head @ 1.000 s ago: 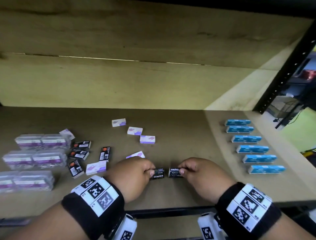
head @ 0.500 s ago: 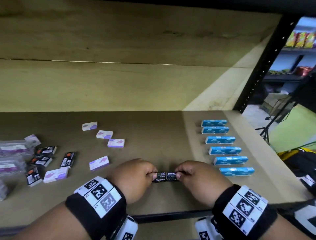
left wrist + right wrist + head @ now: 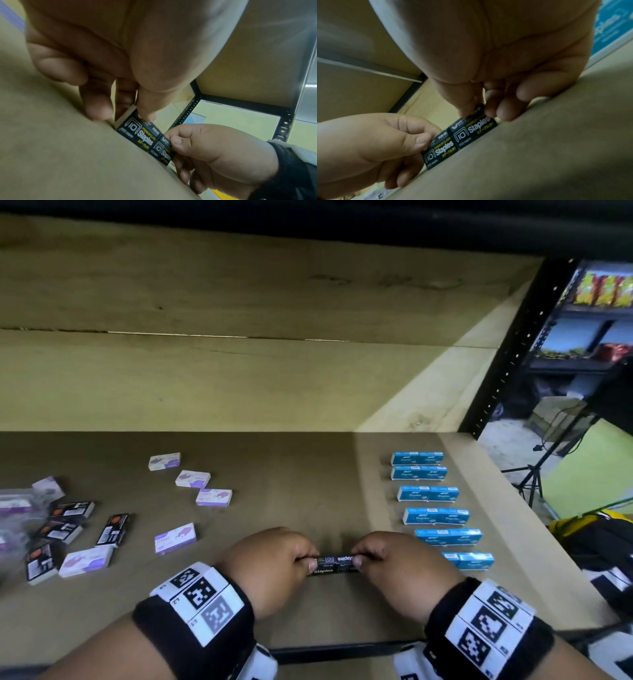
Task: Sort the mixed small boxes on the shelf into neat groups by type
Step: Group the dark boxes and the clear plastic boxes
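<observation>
Two black staple boxes stand end to end on the brown shelf point(image 3: 291, 474), near its front edge. My left hand point(image 3: 310, 561) pinches the left black box point(image 3: 323, 567) between thumb and fingers. My right hand point(image 3: 357, 557) pinches the right black box point(image 3: 344, 559) the same way. The left wrist view shows the left box point(image 3: 142, 134) touching the right box point(image 3: 162, 150), both on their long edges. In the right wrist view my right hand point(image 3: 476, 111) holds its box point(image 3: 476, 127) from above, beside the other point(image 3: 440, 150).
A neat column of blue boxes point(image 3: 435, 515) runs along the right side. Loose purple-and-white boxes point(image 3: 191, 479) and several black boxes point(image 3: 113, 529) lie scattered at the left, by clear packs point(image 3: 13, 505). A black upright post point(image 3: 507, 354) bounds the shelf on the right.
The two black boxes were a small gap apart and are now pressed together end to end. Both hands have closed in toward each other. The head view has swung right.
</observation>
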